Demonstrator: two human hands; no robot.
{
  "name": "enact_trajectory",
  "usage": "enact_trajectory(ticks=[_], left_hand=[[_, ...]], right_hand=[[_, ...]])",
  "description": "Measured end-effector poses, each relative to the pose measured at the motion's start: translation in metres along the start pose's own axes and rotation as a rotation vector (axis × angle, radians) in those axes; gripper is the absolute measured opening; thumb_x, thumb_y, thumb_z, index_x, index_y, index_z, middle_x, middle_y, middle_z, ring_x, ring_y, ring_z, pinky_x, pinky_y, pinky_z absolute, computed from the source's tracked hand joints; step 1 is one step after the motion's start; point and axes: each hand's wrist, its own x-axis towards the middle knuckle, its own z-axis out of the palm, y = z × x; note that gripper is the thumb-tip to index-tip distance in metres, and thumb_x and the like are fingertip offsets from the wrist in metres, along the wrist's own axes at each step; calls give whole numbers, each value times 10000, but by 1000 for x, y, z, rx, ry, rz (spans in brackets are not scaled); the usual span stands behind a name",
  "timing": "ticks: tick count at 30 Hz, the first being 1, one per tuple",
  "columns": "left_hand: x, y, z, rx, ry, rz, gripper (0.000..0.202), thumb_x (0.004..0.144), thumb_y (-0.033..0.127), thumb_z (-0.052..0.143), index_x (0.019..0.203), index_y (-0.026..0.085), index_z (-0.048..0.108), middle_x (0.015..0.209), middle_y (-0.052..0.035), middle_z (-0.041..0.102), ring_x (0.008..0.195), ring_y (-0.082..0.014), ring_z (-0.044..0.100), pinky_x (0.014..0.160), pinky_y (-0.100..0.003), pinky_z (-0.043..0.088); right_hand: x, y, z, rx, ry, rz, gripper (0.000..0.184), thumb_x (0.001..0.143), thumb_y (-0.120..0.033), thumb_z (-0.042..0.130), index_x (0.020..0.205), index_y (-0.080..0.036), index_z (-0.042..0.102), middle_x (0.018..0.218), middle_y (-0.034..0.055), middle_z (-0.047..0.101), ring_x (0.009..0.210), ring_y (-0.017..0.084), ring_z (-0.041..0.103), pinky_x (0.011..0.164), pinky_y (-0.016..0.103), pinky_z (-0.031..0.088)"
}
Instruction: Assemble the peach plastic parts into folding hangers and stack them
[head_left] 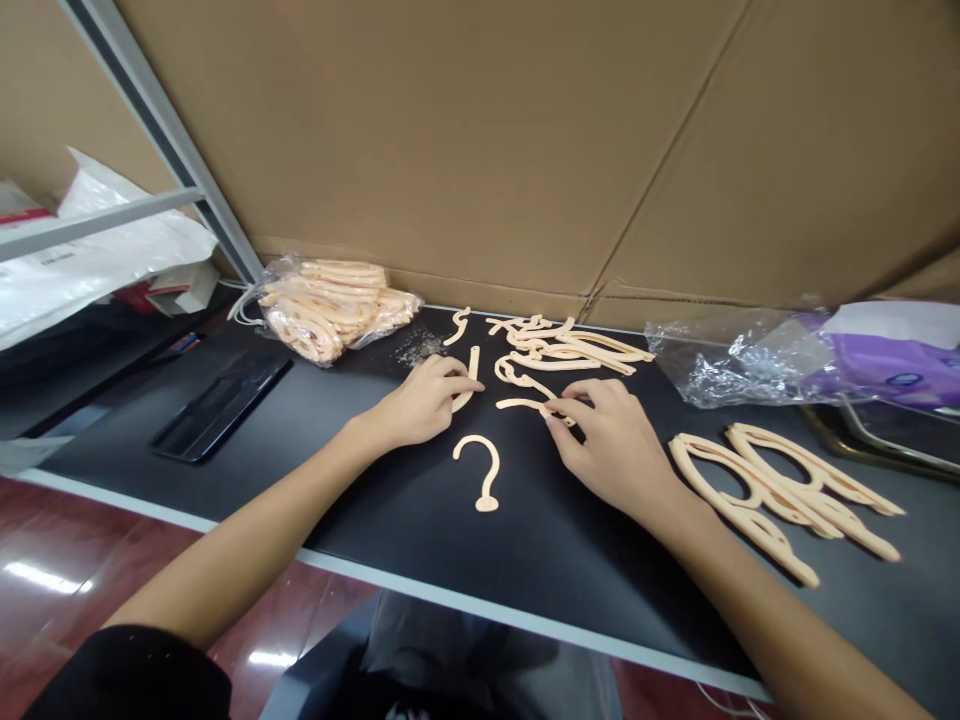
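My left hand (421, 402) rests on the black tabletop (390, 520) with fingers curled over a straight cream plastic piece (471, 372). My right hand (611, 440) pinches a curved cream hook piece (525, 404) at its right end. A loose question-mark-shaped cream hook (480, 468) lies between and just in front of both hands. Behind the hands lies a pile of several cream hooks and hanger parts (559, 345). A stack of cream hanger bodies (780, 490) lies to the right of my right forearm.
A clear bag of cream hanger parts (326, 305) sits at the back left. A black tray (221, 405) lies at the left. Crumpled clear plastic (731, 355) and a purple-white package (889, 360) sit at the right. A cardboard wall (480, 140) stands behind.
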Motion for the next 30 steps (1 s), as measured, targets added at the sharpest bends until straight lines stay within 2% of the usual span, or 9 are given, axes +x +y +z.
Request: enact_trajectory(ticks=[7,12,16,17,19,21,23,26,30], left_hand=[[-1,1,-8,-49,2,3,310,944,185,505,1180,170,705,1074,-103,619,1049,-230,548,991,-401,443],[-3,5,-12,17,36,13,197,934,319,593,992,211,746,1044,-89,581,1049,-249,483,975,-412,405],[-1,8,-10,-51,11,-17,173,946,294,568,926,184,699,931,-50,658,922,-208,558,932,-398,388],[1,9,-10,-118,51,-56,162,941,282,568,931,177,691,890,-40,668,860,-189,569,896,-376,402],[5,9,-10,-349,236,-161,158,917,271,588,983,167,687,882,-38,679,786,-159,573,815,-325,432],[9,7,-14,-691,464,-274,211,894,253,604,1067,159,681,918,-41,680,769,-134,577,759,-277,455],[12,4,-20,-1052,597,-366,221,883,208,601,1081,151,682,875,-25,669,737,-102,581,729,-236,471],[14,3,-27,-1406,635,-495,165,856,132,624,1011,133,679,795,-6,665,685,-75,604,711,-208,503],[13,11,-23,-1548,555,-577,92,813,89,687,875,124,627,799,-18,704,749,-100,685,806,-263,566]], right_hand=[[-1,-4,1,50,25,-5,168,893,-187,598,945,-172,757,1015,114,666,999,288,577,803,426,473],[-2,-5,1,76,35,-13,160,888,-190,605,954,-176,750,1035,115,665,1002,285,578,798,423,470],[-1,-6,1,85,45,-24,161,894,-190,601,962,-170,746,1033,116,667,1005,285,581,804,424,466],[-1,-7,1,89,58,-26,158,894,-192,602,960,-170,744,1028,115,669,1002,284,583,804,422,465],[-1,-8,0,102,91,-36,151,896,-197,604,959,-168,739,1016,113,672,997,280,587,803,417,463],[-2,-10,0,118,120,-51,146,899,-203,604,962,-168,732,1008,109,675,989,274,592,798,411,463],[-2,-11,-1,130,136,-67,143,905,-208,601,963,-167,725,1002,109,677,981,270,596,791,408,463],[-2,-14,-2,137,126,-84,145,915,-205,587,962,-163,718,991,110,682,967,270,597,780,410,463],[-3,-16,-2,150,94,-79,151,921,-206,575,985,-173,707,984,107,692,951,267,599,777,412,463]])
